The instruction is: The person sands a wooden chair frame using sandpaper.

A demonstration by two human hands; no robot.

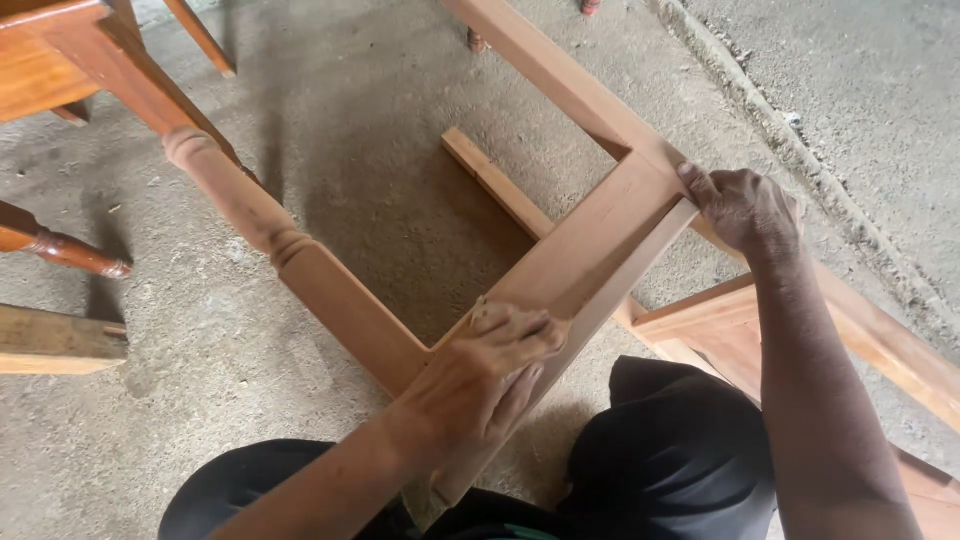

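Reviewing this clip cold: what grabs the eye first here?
A bare wooden frame fills the middle, slanting over a dusty concrete floor. The left hand presses on its near rail and the right hand grips the far corner joint. A turned wooden leg runs diagonally at the left, with darker varnished furniture at the top left.

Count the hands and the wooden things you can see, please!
Hands: 2, the left hand and the right hand, both on the wooden frame.
Wooden frames held: 1.
Loose wooden strip on the floor: 1.
Other wooden furniture pieces at the left edge: at least 3, partly cut off.
Total: at least 7.
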